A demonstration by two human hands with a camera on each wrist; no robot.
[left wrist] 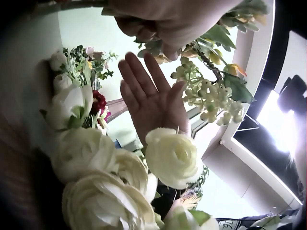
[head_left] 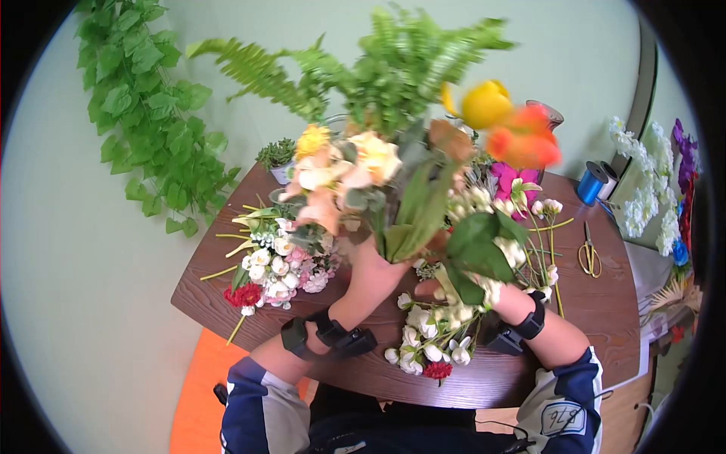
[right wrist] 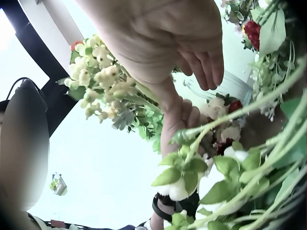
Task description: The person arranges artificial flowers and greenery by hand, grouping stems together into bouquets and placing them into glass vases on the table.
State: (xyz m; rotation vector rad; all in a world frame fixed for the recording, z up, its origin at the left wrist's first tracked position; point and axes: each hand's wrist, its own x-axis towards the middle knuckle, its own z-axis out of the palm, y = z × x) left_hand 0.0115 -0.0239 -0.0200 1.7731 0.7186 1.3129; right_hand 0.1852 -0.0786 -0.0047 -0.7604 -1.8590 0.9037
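Note:
My left hand (head_left: pixel 376 266) grips a mixed bunch of artificial flowers by its stems, above the middle of the table. The bunch carries a cream rose (head_left: pixel 376 157), a yellow tulip (head_left: pixel 486 104), a blurred orange flower (head_left: pixel 523 138), broad green leaves (head_left: pixel 423 212) and clusters of pale berries (left wrist: pixel 211 98). My right hand (left wrist: pixel 156 103) is held close to the bunch with its fingers straight and palm showing in the left wrist view; leaves and berries hide most of it in the head view. The left hand's fingers (right wrist: pixel 188 114) are curled in the right wrist view.
White and pink flowers (head_left: pixel 280 268) lie at the left of the wooden table (head_left: pixel 499 378). White blooms with a red flower (head_left: pixel 437 371) lie near its front edge. Scissors (head_left: pixel 589 253) and a blue ribbon spool (head_left: pixel 591 183) are on the right. A potted plant (head_left: pixel 280 159) stands at the back.

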